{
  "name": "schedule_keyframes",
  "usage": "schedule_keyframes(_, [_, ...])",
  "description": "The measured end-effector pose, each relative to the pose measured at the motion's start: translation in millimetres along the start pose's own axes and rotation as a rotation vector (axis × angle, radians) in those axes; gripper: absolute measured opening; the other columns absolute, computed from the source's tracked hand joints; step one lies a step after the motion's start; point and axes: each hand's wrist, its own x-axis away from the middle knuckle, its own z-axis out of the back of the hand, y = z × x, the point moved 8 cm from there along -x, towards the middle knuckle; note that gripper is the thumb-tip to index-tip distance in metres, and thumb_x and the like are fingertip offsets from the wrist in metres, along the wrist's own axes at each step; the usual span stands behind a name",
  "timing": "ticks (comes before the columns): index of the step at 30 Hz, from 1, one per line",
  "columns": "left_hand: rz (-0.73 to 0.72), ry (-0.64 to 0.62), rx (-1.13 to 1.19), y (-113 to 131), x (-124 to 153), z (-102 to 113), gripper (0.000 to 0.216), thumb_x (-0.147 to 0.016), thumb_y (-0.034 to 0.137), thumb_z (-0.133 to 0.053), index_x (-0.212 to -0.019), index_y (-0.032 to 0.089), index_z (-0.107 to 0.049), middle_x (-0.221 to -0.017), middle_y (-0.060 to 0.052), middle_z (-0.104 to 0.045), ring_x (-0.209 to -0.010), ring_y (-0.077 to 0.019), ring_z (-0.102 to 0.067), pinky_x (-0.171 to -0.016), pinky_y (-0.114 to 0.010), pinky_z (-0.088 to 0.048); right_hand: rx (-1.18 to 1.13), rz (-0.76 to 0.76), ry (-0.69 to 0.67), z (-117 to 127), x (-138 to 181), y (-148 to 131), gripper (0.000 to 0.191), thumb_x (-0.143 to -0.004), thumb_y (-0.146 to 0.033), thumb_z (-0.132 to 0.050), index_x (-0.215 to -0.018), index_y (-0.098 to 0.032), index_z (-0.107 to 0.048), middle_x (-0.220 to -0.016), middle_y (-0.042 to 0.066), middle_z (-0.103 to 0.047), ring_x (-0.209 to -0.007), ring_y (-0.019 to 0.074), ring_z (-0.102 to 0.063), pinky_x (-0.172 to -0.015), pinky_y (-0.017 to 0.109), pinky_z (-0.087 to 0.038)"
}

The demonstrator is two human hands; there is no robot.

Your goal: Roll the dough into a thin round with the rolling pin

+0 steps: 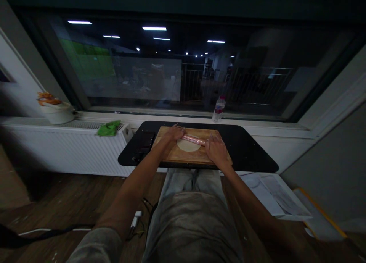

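A pale, round, flat sheet of dough (pixel 185 145) lies on a wooden board (pixel 175 157). Across its upper part rests a reddish, shiny rolling pin (pixel 193 139), tilted slightly down to the right. My left hand (pixel 175 133) holds the pin's left end, its fingers pointing towards the window. Around the right end is my right hand (pixel 215 147), with the palm over the pin. Both palms hide the pin's tips. The board sits on a black tabletop (pixel 246 148) in front of my lap.
A dark, flat object (pixel 146 141) lies left of the board. On the windowsill stands a water bottle (pixel 219 109). A green cloth (pixel 109 128) and a white pot (pixel 58 113) rest on the radiator (pixel 71 148). Cables (pixel 140 221) and a white box (pixel 277 196) are below.
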Motion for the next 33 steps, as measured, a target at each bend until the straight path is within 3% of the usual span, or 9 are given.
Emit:
schedule_keyframes(6, [0.061, -0.081, -0.037, -3, 16, -11, 0.047, -0.112, 0.021, -0.038, -0.146, 0.012, -0.069, -0.159, -0.018, -0.07, -0.154, -0.0266, -0.058, -0.139, -0.046, -0.03, -0.031, 0.023, 0.012, 13, 12, -10, 0.053, -0.117, -0.025, -0.034, -0.147, -0.002, -0.071, -0.149, 0.027, -0.074, -0.138, 0.0353, -0.068, -0.123, 0.046, -0.044])
schedule_keyframes(10, [0.027, -0.055, -0.055, 1, 36, -7, 0.049, -0.112, 0.019, -0.04, -0.154, 0.01, -0.063, -0.171, -0.021, -0.058, -0.164, -0.0272, -0.05, -0.14, -0.042, -0.029, -0.068, 0.053, 0.049, 16, 15, -10, 0.055, -0.115, -0.026, -0.036, -0.154, -0.002, -0.066, -0.149, 0.026, -0.074, -0.141, 0.0358, -0.066, -0.125, 0.046, -0.042])
schedule_keyframes(15, [0.133, 0.002, 0.015, -1, 59, 2, 0.051, -0.119, 0.029, -0.03, -0.154, 0.016, -0.064, -0.165, -0.017, -0.065, -0.159, -0.0281, -0.056, -0.133, -0.044, -0.041, -0.111, 0.074, 0.047, 10, 21, -9, 0.058, -0.115, -0.028, -0.038, -0.162, -0.002, -0.061, -0.156, 0.026, -0.07, -0.148, 0.0373, -0.061, -0.129, 0.049, -0.038])
schedule_keyframes(24, [0.158, 0.029, -0.053, 12, 77, 9, 0.046, -0.115, 0.022, -0.038, -0.15, 0.016, -0.067, -0.16, -0.017, -0.069, -0.153, -0.0289, -0.059, -0.132, -0.047, -0.043, -0.161, 0.087, 0.038, 6, 28, -8, 0.058, -0.116, -0.026, -0.033, -0.161, -0.004, -0.062, -0.158, 0.025, -0.069, -0.152, 0.0351, -0.059, -0.134, 0.051, -0.033])
schedule_keyframes(33, [0.186, 0.065, 0.014, 16, 96, 14, 0.053, -0.119, 0.028, -0.028, -0.152, 0.016, -0.066, -0.163, -0.014, -0.068, -0.158, -0.0275, -0.055, -0.135, -0.044, -0.039, -0.215, 0.098, 0.041, 3, 27, -5, 0.055, -0.116, -0.025, -0.036, -0.16, -0.011, -0.066, -0.16, 0.021, -0.069, -0.158, 0.0327, -0.057, -0.135, 0.057, -0.035])
